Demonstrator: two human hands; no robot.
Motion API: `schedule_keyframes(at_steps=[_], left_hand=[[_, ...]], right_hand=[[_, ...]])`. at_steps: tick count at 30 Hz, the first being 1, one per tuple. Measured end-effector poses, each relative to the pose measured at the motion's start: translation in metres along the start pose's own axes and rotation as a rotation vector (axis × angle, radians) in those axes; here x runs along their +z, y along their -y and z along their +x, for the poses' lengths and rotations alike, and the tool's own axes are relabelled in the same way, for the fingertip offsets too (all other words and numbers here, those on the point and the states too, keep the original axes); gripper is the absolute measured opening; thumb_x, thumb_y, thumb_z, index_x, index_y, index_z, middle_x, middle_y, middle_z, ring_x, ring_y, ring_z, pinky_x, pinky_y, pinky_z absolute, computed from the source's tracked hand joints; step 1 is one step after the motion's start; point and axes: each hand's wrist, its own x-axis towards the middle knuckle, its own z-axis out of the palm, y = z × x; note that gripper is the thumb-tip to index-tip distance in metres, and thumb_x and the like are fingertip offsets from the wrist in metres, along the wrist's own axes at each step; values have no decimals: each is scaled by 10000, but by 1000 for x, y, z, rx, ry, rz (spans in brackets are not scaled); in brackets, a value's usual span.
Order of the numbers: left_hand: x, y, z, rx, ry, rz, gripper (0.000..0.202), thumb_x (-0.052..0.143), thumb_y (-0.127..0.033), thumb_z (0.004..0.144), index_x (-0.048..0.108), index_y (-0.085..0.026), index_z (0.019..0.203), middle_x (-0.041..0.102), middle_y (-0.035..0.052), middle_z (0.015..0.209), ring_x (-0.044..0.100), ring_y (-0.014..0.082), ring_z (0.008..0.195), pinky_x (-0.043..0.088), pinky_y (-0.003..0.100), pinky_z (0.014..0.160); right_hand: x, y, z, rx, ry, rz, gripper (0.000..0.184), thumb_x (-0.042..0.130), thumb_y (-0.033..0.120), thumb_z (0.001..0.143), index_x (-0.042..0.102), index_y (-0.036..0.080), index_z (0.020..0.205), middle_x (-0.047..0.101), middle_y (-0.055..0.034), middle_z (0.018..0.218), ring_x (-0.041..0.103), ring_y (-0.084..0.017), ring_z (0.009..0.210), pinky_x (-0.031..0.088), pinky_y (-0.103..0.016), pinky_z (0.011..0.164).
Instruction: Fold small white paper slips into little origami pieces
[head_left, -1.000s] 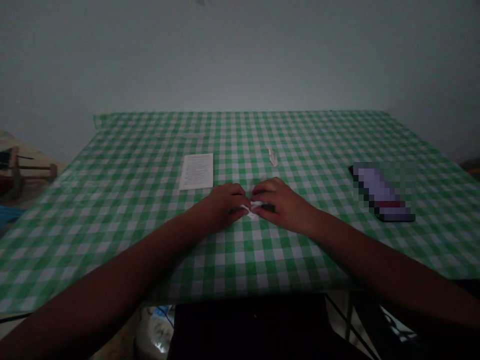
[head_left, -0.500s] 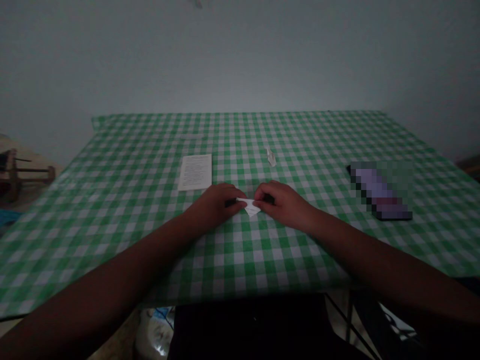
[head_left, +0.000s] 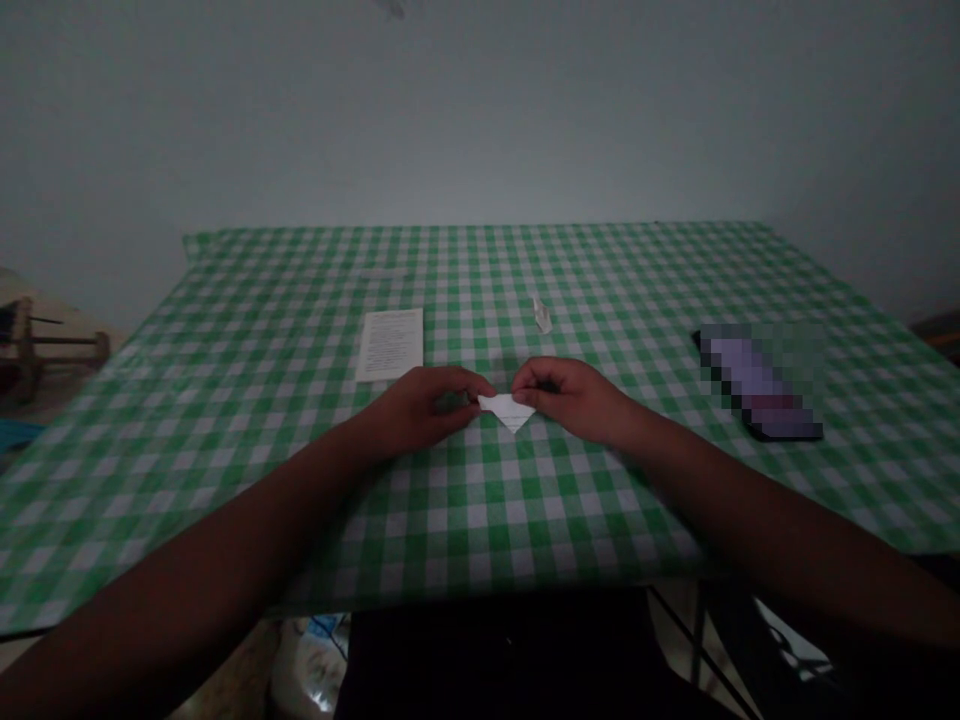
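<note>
A small folded piece of white paper (head_left: 510, 411) is held between both hands, its pointed end turned toward me. At its left corner, the thumb and fingertips of my left hand (head_left: 424, 408) pinch the edge. My right hand (head_left: 568, 392) grips the upper right part between thumb and curled index finger. Faint lines run across the paper's lower part. Just beyond my left hand lies a printed sheet or pad (head_left: 391, 344) with rows of text.
A green-and-white checked cloth (head_left: 480, 520) covers the table. Further back lies a small crumpled whitish scrap (head_left: 541, 314). A dark phone-like object (head_left: 761, 385), blurred out by pixels, rests at the right. A pale wall (head_left: 480, 120) stands behind the table.
The thumbs have drawn slightly apart and more of the paper shows between them. My right hand has shifted a little up and to the right; the other objects stay put.
</note>
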Motion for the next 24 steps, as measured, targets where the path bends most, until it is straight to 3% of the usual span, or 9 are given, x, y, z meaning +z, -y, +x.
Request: schedule_keyframes(at_steps=[5,9,14,20,24], left_hand=[[0,-2,3,43,44,-9,175,628,-265,913,715,-194,1049,733,58,1025,686,173,946,538,330,868],[2,-3,3,31,1,2,141,630,-223,884,709,-186,994,705,55,991,664,171,938,530,339,869],[1,-3,4,-82,-91,30,83,624,-210,844,696,-188,878,680,34,901,642,171,856,522,348,814],[-6,-1,4,-283,-138,-92,78,659,-255,812,689,-196,854,674,11,795,616,161,744,505,313,687],[-7,-1,4,-341,-132,-205,110,676,-284,795,708,-198,856,680,10,768,600,149,702,478,279,616]], right_hand=[[1,0,-1,-56,4,-66,74,615,241,894,661,210,845,653,5,797,604,-155,751,465,-309,697],[4,2,-2,-181,-59,-249,60,622,222,906,668,221,867,673,-2,838,613,-168,823,471,-328,768],[-2,5,-4,-348,-24,-414,124,563,185,934,669,237,970,709,-29,930,629,-199,920,483,-382,860],[-25,10,-4,-449,101,-550,494,500,46,835,600,240,1278,685,-70,1185,588,-242,1129,453,-454,1006],[-30,11,-2,-478,114,-577,329,517,138,926,653,253,1202,719,-58,1084,622,-233,1044,468,-452,978]])
